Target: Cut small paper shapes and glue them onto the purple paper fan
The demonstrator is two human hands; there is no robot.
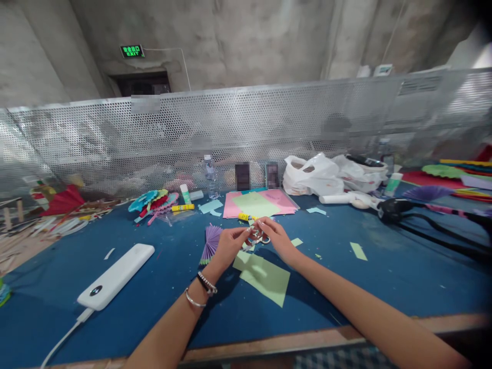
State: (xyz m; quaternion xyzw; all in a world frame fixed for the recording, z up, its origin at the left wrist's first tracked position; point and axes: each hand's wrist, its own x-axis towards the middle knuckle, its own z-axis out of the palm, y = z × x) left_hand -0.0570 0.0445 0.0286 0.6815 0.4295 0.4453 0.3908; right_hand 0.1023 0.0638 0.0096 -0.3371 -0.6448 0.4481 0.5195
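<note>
Two hands, left (pixel 229 243) and right (pixel 278 239), meet just beyond green paper (pixel 269 280), their hold unclear.

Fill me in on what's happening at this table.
A person's left hand and right hand are close together above the table, fingertips nearly meeting; whatever they may hold is too small to make out. A green sheet lies nearer the person, a fan beside the left hand, and a glue stick just beyond them.
</note>
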